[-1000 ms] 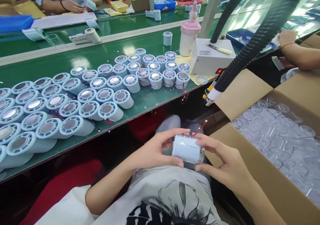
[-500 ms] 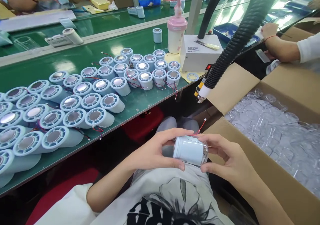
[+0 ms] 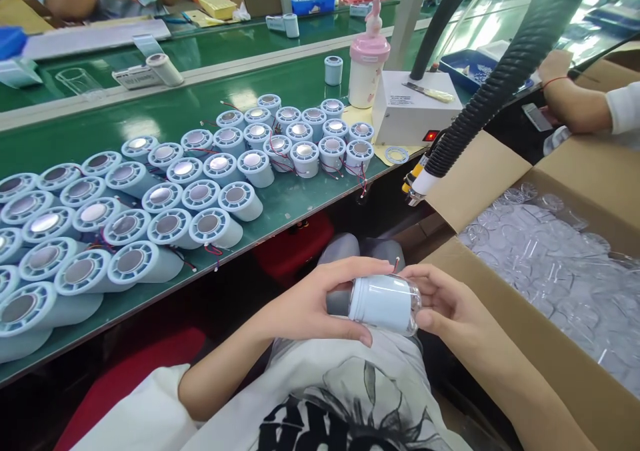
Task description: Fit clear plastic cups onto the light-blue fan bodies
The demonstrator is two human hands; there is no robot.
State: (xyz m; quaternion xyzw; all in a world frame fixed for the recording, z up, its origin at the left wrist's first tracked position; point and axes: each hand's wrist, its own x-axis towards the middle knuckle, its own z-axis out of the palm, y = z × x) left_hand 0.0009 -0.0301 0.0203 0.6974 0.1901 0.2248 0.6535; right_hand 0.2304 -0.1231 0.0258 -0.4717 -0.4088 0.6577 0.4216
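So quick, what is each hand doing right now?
Left hand: closed around the pale blue cylinder, gripping its left end.
Right hand: closed on the same cylinder, at its clear cap.

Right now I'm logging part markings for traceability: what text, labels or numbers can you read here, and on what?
None can be read.
White box: faint print on top, too blurred.
White label on the far belt: print too small.
Shirt: black graphic, cut off, no legible word.
Cylinder in both hands: no marking shows.
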